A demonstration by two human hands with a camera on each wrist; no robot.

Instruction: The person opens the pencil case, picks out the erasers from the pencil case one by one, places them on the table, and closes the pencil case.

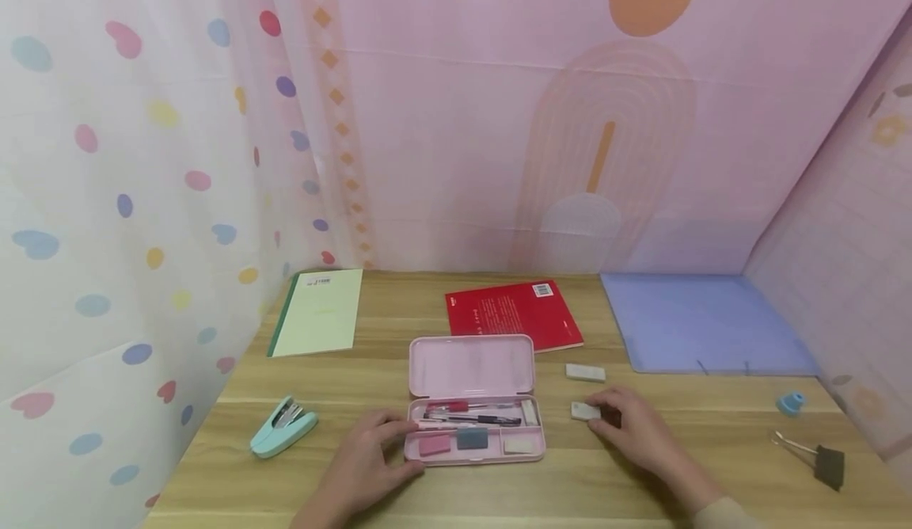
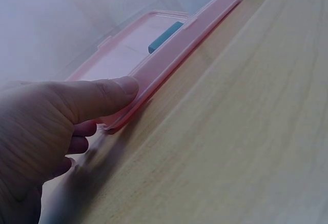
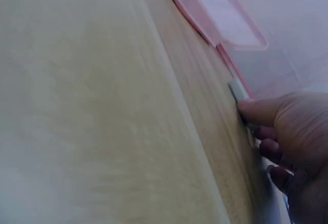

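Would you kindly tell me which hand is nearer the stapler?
Left: the left hand is right of the stapler; the right hand is farther right, past the pencil case.

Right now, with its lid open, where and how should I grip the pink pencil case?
I'd grip the pink pencil case by the short end walls of its base, one hand from each side: the open lid is hinged and may swing, and pens lie uncovered inside, so keep it level. Your left hand is at the left end; your right hand pinches a white eraser.

Wood-grain tabletop (image 1: 499, 501) below pink patterned cloth (image 1: 442, 157), white cloth (image 1: 64, 180) with colourful dots at left
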